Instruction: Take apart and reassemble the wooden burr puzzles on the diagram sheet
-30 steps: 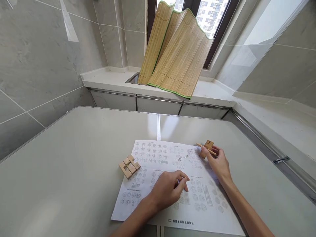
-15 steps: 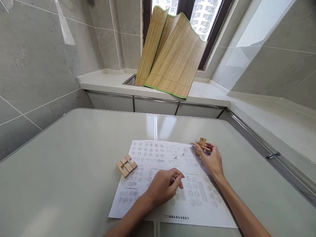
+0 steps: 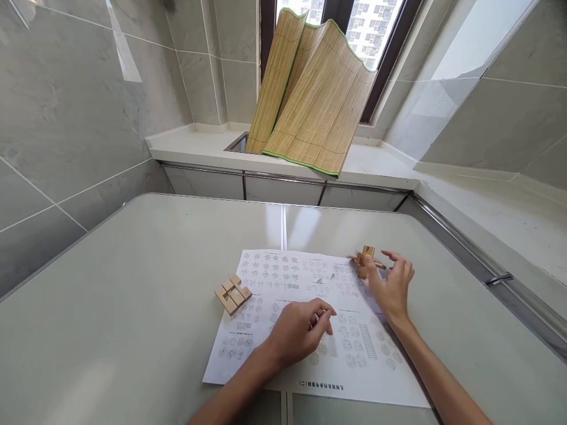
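Opening outward, the fingers of the right hand (image 3: 393,295) have parted from the stick (image 3: 380,266), which they were pinching half a second ago. Its thumb remains at the marked block (image 3: 368,250); whether it touches cannot be told. Nothing is gripped between thumb and fingers now.

By my judgement this is a release or a change of grip. Another hold on these pieces would call for a light pinch and a steady block, since the stick is thin and may slip or roll.

Block and stick lie together by the far right corner of the sheet (image 3: 381,383), the stick crossing the block, just beyond the right thumb and well apart from the left hand (image 3: 292,332). That hand is loosely curled over the middle of the sheet, thumb near forefinger, much as before; I cannot tell whether it holds anything. To its left, the joined blocks (image 3: 237,296) lie partly over the sheet's left edge and partly on the table (image 3: 133,283), touched by neither hand.
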Demonstrator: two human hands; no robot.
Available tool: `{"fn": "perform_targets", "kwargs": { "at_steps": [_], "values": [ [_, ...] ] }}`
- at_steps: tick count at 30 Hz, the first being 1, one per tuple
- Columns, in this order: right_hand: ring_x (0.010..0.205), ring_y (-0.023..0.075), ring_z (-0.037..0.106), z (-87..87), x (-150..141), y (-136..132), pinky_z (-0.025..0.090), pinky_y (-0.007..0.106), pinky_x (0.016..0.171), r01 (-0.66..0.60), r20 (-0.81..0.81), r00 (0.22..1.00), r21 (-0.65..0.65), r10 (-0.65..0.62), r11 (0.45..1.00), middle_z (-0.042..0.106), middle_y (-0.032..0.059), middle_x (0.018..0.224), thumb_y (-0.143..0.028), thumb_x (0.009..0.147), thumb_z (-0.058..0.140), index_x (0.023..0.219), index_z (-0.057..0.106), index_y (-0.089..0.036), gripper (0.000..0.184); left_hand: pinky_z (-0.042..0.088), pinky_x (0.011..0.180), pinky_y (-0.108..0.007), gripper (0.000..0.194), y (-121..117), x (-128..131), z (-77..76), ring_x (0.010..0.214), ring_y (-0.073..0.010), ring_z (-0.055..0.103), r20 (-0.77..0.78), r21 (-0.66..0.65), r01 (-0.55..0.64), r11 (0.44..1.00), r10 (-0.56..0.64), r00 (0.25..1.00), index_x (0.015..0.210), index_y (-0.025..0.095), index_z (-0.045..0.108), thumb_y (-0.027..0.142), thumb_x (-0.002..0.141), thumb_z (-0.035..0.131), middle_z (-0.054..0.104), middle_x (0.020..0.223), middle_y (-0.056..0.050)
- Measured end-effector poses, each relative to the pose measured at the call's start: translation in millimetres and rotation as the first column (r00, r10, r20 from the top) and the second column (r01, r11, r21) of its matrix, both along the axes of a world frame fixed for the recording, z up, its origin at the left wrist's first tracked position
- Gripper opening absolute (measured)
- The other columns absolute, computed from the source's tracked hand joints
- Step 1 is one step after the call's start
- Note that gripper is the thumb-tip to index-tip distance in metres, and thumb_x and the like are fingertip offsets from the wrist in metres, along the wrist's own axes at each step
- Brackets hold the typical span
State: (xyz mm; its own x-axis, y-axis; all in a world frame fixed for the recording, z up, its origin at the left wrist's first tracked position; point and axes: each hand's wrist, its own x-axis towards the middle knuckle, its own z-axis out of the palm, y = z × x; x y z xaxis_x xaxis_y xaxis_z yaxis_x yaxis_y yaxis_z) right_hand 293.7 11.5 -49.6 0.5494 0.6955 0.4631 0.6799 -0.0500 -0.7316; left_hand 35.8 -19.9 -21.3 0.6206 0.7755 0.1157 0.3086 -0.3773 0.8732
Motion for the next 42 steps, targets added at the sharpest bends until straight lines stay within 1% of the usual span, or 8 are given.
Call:
{"fn": "perform_targets", "kwargs": {
  "at_steps": [3, 7, 11, 13, 20, 26, 36, 42],
  "values": [
    [0.129, 0.0375, 0.047, 10.6, -13.7, -10.6, 0.048, 0.054, 0.099, -0.088, 0.086, 0.993, 0.137, 0.076, 0.987, 0.054, 0.0155, 0.135, -0.049, 0.096, 0.059, 0.125, 0.058, -0.024, 0.038, 0.051, 0.067, -0.029, 0.021, 4.4, -7.0, 4.0, 0.066, -0.0166, 0.067, -0.049, 0.2, -0.101, 0.975, 0.113, 0.992, 0.106, 0.02, 0.072, 0.023, 0.102, 0.051, 0.077, 0.08, -0.003],
    [0.114, 0.0344, 0.06, 15.3, -33.3, -22.2, 0.052, 0.052, 0.093, -0.386, 0.17, 0.917, 0.158, 0.36, 0.909, 0.064, 0.0117, 0.116, -0.033, 0.096, 0.06, 0.111, 0.062, -0.027, 0.016, 0.054, 0.091, -0.042, 0.017, 11.2, -35.1, 14.1, 0.101, -0.0267, 0.067, -0.09, 0.486, -0.251, 0.837, 0.334, 0.938, 0.111, 0.023, 0.068, 0.023, 0.1, 0.055, 0.073, 0.105, -0.008],
    [0.101, 0.0315, 0.065, 16.4, -49.3, -29.4, 0.053, 0.051, 0.09, -0.617, 0.185, 0.782, 0.09, 0.596, 0.782, 0.069, 0.0083, 0.102, -0.022, 0.097, 0.059, 0.107, 0.062, -0.028, 0.012, 0.048, 0.103, -0.053, 0.031, 12.2, -78.7, 15.4, 0.124, -0.0354, 0.055, -0.128, 0.637, -0.427, 0.641, 0.635, 0.762, 0.127, 0.022, 0.061, 0.033, 0.098, 0.063, 0.062, 0.131, -0.014],
    [0.095, 0.0302, 0.066, 18.2, -55.1, -32.9, 0.054, 0.049, 0.085, -0.691, 0.166, 0.717, 0.036, 0.678, 0.722, 0.069, 0.0081, 0.099, -0.02, 0.099, 0.057, 0.106, 0.062, -0.028, 0.012, 0.047, 0.104, -0.057, 0.047, 11.3, -98.5, 11.3, 0.128, -0.0389, 0.052, -0.169, 0.636, -0.477, 0.606, 0.713, 0.68, 0.134, 0.021, 0.055, 0.043, 0.094, 0.067, 0.056, 0.138, -0.017],
    [0.086, 0.0269, 0.066, 21.8, -64.1, -40.1, 0.056, 0.044, 0.075, -0.784, 0.111, 0.611, -0.058, 0.784, 0.618, 0.07, 0.0071, 0.093, -0.02, 0.101, 0.053, 0.102, 0.063, -0.027, 0.012, 0.052, 0.098, -0.055, 0.062, 10.9, -126.8, -0.6, 0.116, -0.0373, 0.062, -0.266, 0.571, -0.52, 0.635, 0.743, 0.615, 0.135, 0.022, 0.051, 0.058, 0.088, 0.069, 0.066, 0.129, -0.013],
    [0.082, 0.0255, 0.066, 20.1, -64.6, -39.0, 0.055, 0.041, 0.073, -0.78, 0.076, 0.616, -0.076, 0.784, 0.621, 0.069, 0.006, 0.09, -0.021, 0.101, 0.051, 0.1, 0.062, -0.026, 0.013, 0.057, 0.091, -0.051, 0.059, 12.3, -125.3, 3.4, 0.116, -0.0369, 0.065, -0.227, 0.55, -0.519, 0.655, 0.715, 0.662, 0.136, 0.024, 0.052, 0.058, 0.09, 0.069, 0.069, 0.125, -0.011],
    [0.075, 0.0224, 0.064, 13.1, -63.2, -35.0, 0.05, 0.033, 0.063, -0.725, 0.002, 0.686, -0.085, 0.728, 0.684, 0.071, 0.0052, 0.088, -0.024, 0.1, 0.052, 0.101, 0.064, -0.024, 0.012, 0.055, 0.099, -0.048, 0.073, 20.5, -31.6, 13.2, 0.117, -0.0328, 0.065, -0.183, 0.441, -0.233, 0.867, 0.341, 0.922, 0.139, 0.024, 0.051, 0.038, 0.078, 0.09, 0.067, 0.128, -0.011],
    [0.066, 0.0194, 0.061, 8.9, -60.1, -30.5, 0.047, 0.03, 0.06, -0.632, -0.052, 0.775, -0.093, 0.63, 0.77, 0.07, 0.0017, 0.079, -0.028, 0.099, 0.054, 0.098, 0.064, -0.023, 0.011, 0.055, 0.095, -0.048, 0.072, 26.4, 4.0, -1.1, 0.113, -0.0336, 0.064, -0.24, 0.437, -0.067, 0.897, 0.188, 0.953, 0.131, 0.02, 0.055, 0.037, 0.073, 0.094, 0.069, 0.123, -0.012]
  ]
}}
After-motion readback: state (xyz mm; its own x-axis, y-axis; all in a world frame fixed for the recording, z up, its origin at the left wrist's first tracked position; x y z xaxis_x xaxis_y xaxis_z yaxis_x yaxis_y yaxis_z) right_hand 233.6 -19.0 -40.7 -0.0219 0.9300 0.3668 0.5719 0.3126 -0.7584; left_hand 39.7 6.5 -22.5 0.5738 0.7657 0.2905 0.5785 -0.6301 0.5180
